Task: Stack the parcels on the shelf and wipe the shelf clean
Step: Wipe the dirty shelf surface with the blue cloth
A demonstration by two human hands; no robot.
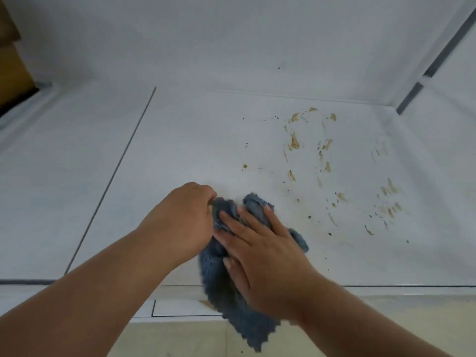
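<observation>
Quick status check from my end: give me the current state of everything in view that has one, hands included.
Blue cloth: bunched on the shelf, its lower end hanging over the front edge.
Left hand: gripping the cloth's upper left part.
Right hand: fingers straight, pressing flat on the cloth.
Shelf: dirty on its right side.
Brown smears: unwiped, clear of the cloth.
Cardboard parcels: at the far left, mostly cut off.

Brown parcels [11, 55] cut off by top left corner, only slivers showing, can't count them. Left hand [180, 222] fingertips buried in blue cloth [221, 274], grip shape hidden. Right hand [260, 256] covers cloth middle; cloth's lower end hangs past shelf [180, 150] front edge, motion-blurred. Tiny dark specks [246, 144] near shelf's back edge, maybe crumbs, too small to tell. Both forearms run off bottom edge.
</observation>
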